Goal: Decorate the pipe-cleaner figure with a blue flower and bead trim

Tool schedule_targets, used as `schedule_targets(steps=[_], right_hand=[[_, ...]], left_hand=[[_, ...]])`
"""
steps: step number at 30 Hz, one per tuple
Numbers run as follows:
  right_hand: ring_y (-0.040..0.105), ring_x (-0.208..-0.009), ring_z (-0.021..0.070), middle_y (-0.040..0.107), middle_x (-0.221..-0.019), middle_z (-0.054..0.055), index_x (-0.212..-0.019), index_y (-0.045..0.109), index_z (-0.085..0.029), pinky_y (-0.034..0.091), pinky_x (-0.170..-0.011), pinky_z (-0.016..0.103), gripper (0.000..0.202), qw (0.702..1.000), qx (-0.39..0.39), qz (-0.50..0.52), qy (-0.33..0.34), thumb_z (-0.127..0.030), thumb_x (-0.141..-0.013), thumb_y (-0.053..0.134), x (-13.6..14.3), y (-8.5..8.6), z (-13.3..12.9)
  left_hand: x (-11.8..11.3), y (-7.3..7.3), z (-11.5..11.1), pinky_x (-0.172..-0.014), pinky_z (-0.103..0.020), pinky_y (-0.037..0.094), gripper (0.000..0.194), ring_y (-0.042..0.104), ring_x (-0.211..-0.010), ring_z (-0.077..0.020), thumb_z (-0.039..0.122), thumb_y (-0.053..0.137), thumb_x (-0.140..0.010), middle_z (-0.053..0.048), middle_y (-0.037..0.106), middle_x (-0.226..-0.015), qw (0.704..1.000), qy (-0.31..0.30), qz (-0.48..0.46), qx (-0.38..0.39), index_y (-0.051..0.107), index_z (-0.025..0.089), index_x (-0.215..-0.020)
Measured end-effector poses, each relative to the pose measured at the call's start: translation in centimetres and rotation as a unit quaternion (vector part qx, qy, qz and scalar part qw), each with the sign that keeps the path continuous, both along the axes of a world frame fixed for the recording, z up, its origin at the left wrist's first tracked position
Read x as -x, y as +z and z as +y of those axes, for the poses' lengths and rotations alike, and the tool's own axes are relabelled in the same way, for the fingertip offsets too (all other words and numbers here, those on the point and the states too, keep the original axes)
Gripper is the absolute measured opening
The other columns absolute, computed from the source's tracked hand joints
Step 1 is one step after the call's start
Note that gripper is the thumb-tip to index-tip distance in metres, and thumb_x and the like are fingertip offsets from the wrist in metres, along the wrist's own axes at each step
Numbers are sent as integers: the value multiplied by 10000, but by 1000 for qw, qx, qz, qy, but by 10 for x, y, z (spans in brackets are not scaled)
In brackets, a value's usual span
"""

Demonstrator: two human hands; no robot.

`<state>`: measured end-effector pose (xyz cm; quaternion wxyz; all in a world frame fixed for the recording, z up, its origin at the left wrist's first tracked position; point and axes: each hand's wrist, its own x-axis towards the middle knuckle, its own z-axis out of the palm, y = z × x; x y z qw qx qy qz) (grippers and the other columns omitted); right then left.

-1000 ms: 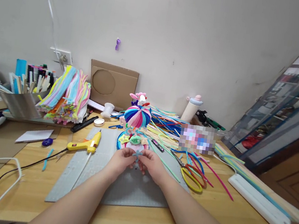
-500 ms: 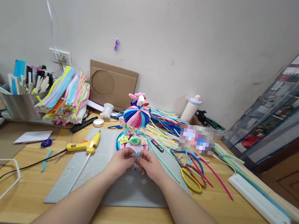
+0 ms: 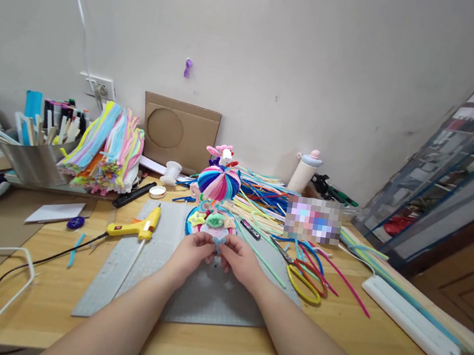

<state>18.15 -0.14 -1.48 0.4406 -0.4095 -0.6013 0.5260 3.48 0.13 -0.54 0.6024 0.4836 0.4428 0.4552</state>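
A small light-blue fuzzy piece (image 3: 219,241), apparently bent pipe cleaner, is pinched between my two hands. My left hand (image 3: 195,253) grips it from the left, thumb and fingertips pressed together. From the other side my right hand (image 3: 241,258) pinches it likewise, and the fingertips hide much of its shape. Just behind them stands a colourful pipe-cleaner carousel (image 3: 218,183), with a striped domed top, small figures above it and a round blue-edged base partly covered by my hands. Both hands are over the grey cutting mat (image 3: 216,306).
A yellow glue gun (image 3: 134,228) lies left on the mat, its black cord trailing off. Scissors (image 3: 304,281) and loose pipe cleaners lie right. Behind are a pipe-cleaner bundle (image 3: 106,148), a metal container (image 3: 36,164), cardboard (image 3: 201,136) and a bottle (image 3: 303,173). A white strip (image 3: 412,322) lies far right.
The fingertips have shifted slightly around the light-blue piece, which now sits a little higher and looks more compact. The whole view has moved slightly; the carousel stays in place.
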Motion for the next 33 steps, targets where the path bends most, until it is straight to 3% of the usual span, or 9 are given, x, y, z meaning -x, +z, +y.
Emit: schedule_targets(steps=[13,22,33], right_hand=[[426,-412,86,459,-487,-80,-724,475,-202,361,-367,192,301,1000,18,2,14,-477,-758,593,-1,-3,1],[424,-413,88,470,-474,-78,-701,472,-203,365,-389,200,247,1000,11,0,19,-410,-777,585,-3,-4,2],[426,-410,86,463,-483,-78,-668,467,-205,362,-391,203,252,1000,7,-1,-11,-400,-741,608,1,-7,3]], left_hand=[[1,-1,-1,-515,-225,419,199,530,-463,-89,271,721,-594,15,581,-531,999,-16,-33,28,578,139,-635],[0,1,-4,-511,-211,413,215,528,-467,-84,270,748,-574,13,573,-521,999,-9,-21,34,595,130,-632],[-3,-4,-1,-485,-211,411,227,514,-440,-84,285,760,-563,17,572,-487,999,5,-22,26,592,137,-593]])
